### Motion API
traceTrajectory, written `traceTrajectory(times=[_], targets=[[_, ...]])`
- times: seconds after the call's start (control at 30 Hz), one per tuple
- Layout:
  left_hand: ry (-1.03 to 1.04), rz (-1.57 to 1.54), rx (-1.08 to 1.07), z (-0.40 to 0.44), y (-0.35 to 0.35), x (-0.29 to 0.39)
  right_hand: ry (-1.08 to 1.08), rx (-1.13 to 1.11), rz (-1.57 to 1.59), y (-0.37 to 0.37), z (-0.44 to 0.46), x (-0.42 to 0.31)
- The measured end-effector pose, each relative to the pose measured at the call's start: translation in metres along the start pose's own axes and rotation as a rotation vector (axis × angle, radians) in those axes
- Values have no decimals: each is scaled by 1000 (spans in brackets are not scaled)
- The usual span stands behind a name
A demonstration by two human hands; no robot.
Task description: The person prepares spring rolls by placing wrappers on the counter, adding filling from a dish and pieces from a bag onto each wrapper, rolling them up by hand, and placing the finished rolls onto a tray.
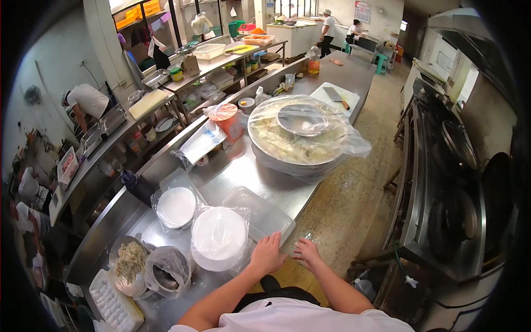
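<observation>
My left hand (268, 252) is at the front edge of the steel counter, fingers stretched out, close to the near corner of a translucent plastic tray or lid (263, 213). I cannot tell whether it touches that corner. To its right, past the counter's edge, my right hand (307, 252) has its fingers apart and slightly bent, with nothing visible in it. Left of the tray, a stack of white plates (220, 238) lies in clear plastic, and a smaller wrapped white stack (176, 207) is behind it.
A large plastic-covered basin (265, 124) with a bowl (302, 120) on top stands further along the steel counter (238, 171). Beyond it, a knife (336, 98) rests on a white cutting board (318, 91). Stoves (442, 182) line the right side. Other people work at the left and back.
</observation>
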State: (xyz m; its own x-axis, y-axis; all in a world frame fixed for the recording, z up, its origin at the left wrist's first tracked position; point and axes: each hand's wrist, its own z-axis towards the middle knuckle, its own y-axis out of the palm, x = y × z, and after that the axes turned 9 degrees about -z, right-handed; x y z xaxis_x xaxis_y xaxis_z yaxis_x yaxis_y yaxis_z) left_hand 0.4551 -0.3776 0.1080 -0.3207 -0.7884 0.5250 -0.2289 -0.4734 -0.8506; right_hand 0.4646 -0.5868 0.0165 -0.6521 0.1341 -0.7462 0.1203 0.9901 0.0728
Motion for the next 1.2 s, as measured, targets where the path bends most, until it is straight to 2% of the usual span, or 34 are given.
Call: traceTrajectory(times=[0.07, 0.17, 0.27, 0.37, 0.43, 0.47, 0.53, 0.63, 0.7, 0.83, 0.93, 1.03, 1.2], targets=[[18, -49, 14, -4, 3, 3, 147, -60, 154, 5, 22, -1], [39, -111, 97, -9, 5, 1, 239, -357, 334, -4, 59, 10], [42, -227, 165, -14, -1, -1, 100, -364, 340, 1, 52, 1], [8, -414, 231, -21, -22, 7, -156, -275, 334, 14, 24, -31], [-62, -526, 299, -26, -39, 22, -434, -274, 249, 30, -1, -67], [-85, -735, 364, -25, -35, 20, -575, -274, 206, 40, -15, -88], [-129, -1154, 499, -30, -21, 13, -958, -176, -165, 64, -52, -133], [-237, -1811, 533, -43, -50, 2, -1397, -95, -676, 95, -104, -175], [-247, -1779, 541, -66, -79, 2, -1630, -110, -893, 117, -124, -180], [-319, -1813, 678, -130, -132, 3, -1891, -225, -1160, 157, -180, -155], [-341, -1636, 795, -194, -133, -17, -1968, -394, -1233, 189, -217, -115], [-352, -1731, 993, -279, -132, -23, -1977, -567, -1218, 234, -258, -75], [-421, -1570, 1310, -446, -93, -40, -1861, -973, -1041, 308, -361, 12]])
